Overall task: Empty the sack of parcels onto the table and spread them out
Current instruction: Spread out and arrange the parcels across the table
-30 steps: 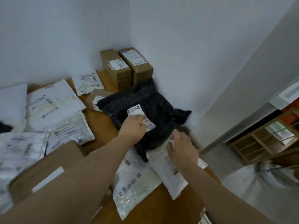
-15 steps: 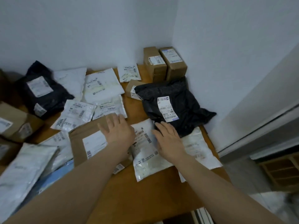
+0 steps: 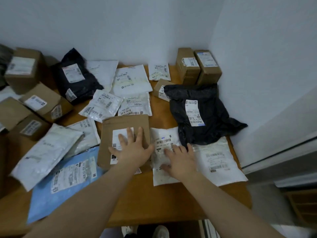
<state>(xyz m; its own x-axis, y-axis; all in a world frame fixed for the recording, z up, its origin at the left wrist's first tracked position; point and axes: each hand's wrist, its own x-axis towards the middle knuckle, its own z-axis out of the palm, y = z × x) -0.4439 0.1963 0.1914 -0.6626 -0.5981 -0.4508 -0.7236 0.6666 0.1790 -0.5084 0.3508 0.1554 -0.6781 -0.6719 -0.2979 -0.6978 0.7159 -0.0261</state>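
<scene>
The left hand [image 3: 133,152] lies flat, fingers straight and fanned, on the label of a flat cardboard mailer [image 3: 127,122]. The right hand [image 3: 181,159] is flat in the same way on a white mailer [image 3: 163,140] just beside it. Neither hand grips anything. I judge they are spread like this to slide the two pieces apart across the table [image 3: 163,206] rather than to lift them. The white mailer's far corner is tucked under a black bag parcel [image 3: 202,114], and a second white mailer [image 3: 221,160] overlaps its right side, so this corner is not yet sorted out. Further left, a blue mailer [image 3: 56,191] runs under the cardboard one, and the other parcels [image 3: 132,79] fan out toward the wall. Brown boxes [image 3: 22,69] crowd the far left, and two upright boxes [image 3: 187,66] stand in the corner, probably put there to keep them out of the way. No sack can be made out for certain, so the emptying looks done and only the spreading is left. Compared with a second ago, the left hand has left the black parcel's label. Since half a second ago it has moved up from the cardboard mailer's near edge onto its label, and the view now takes in more of the table's left side.
</scene>
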